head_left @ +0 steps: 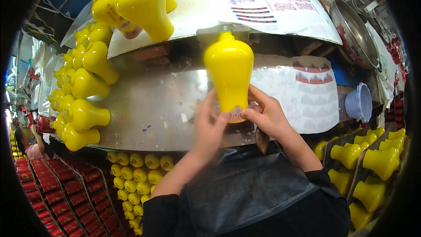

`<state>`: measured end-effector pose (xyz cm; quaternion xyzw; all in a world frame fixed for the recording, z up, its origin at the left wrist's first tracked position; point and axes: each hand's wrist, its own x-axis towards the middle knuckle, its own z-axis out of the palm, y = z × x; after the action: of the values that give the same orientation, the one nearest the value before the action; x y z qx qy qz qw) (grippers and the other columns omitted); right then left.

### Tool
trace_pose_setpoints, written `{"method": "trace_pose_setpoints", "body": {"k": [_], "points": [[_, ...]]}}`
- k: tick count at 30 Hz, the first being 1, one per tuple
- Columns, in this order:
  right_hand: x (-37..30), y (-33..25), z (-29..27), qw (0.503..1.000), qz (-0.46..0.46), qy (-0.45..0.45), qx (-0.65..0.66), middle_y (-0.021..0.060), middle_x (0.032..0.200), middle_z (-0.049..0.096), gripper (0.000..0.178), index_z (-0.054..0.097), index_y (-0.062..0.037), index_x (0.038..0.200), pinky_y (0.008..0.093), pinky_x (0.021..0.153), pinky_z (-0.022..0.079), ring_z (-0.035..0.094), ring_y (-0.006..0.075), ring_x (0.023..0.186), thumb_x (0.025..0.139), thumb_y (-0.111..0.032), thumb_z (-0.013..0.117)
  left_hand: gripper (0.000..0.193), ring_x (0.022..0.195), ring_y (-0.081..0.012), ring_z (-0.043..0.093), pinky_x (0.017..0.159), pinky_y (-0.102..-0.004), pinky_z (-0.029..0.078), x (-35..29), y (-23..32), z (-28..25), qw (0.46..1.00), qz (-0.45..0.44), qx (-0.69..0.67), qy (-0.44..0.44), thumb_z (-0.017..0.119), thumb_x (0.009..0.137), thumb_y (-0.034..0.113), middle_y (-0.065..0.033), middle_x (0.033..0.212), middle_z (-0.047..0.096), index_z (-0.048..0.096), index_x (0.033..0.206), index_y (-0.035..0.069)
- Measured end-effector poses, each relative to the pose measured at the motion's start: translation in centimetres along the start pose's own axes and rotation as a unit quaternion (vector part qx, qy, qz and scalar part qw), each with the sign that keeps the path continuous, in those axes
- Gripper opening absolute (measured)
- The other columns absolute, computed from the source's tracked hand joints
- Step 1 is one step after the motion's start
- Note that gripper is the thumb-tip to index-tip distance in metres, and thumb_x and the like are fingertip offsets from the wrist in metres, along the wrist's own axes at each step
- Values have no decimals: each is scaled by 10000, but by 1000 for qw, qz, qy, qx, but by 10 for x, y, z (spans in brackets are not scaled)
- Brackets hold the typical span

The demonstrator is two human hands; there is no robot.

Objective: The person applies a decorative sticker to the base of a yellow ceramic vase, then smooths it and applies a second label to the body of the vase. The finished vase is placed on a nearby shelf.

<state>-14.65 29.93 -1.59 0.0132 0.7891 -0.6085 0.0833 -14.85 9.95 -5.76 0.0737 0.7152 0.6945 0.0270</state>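
A glossy yellow bottle, wide at the shoulder and narrow toward its foot, lies in front of me with its neck pointing away. A patterned decal in red and purple sits around its lower end. My left hand, slightly blurred, is closed around the left side of the foot, its thumb at the decal's edge. On the other side, my right hand grips the foot, thumb pressed at the decal's right part. The fingers behind the bottle are hidden. Its neck meets a grey block at the raised shelf's edge.
Yellow bottles line the table's left end; more stand on the raised white shelf. Decal sheets lie at right, near a lavender bucket and a metal basin. Racked bottles flank me. Another person is far left.
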Motion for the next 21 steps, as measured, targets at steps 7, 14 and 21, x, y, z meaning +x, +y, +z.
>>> {"method": "trace_pose_setpoints", "body": {"k": [7,14,21], "points": [[-2,10,-8,996,16,-16,85,137,1227,723,651,478,18,1544,302,900,552,690,146,965,958,-174,686,579,1382,-237,475,1171,-368,354,1,-9,-5,1000,0,-4,-16,550,1069,225,-152,1531,495,410,1582,-4],[-5,13,-2,999,-35,-22,32,130,1357,657,712,389,17,1604,239,833,557,653,97,988,1006,-204,707,613,1460,-228,432,1233,-374,317,1,-5,-4,997,-7,-73,-34,574,1097,265,-132,1591,450,360,1611,7],[-7,12,-1,999,-19,-11,29,161,1346,660,778,402,20,1592,262,841,573,686,118,939,954,-237,764,649,1433,-265,460,1210,-415,355,2,2,4,995,-24,-97,6,681,995,201,-182,1526,482,429,1545,-32]]}}
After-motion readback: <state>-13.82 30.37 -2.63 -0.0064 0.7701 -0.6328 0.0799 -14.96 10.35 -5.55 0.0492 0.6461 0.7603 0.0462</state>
